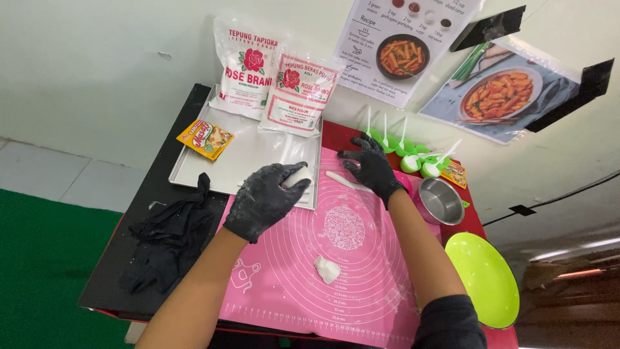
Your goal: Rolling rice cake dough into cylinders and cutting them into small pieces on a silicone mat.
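My left hand (263, 199), in a black glove dusted with flour, grips a white piece of dough (298, 175) at the near edge of a metal tray (253, 155). My right hand (371, 167), also gloved in black, rests fingers spread on the far part of a pink silicone mat (361, 271). A thin rolled dough strip (342, 180) lies just left of that hand. A small white dough lump (327, 269) sits on the mat near me, apart from both hands.
Two white flour bags (248, 68) (298, 95) lean on the wall over the tray, with a small yellow sachet (205, 138) beside them. Green spoons (413, 158), a steel bowl (440, 201) and a lime plate (485, 278) stand right. Black cloth (169, 239) lies left.
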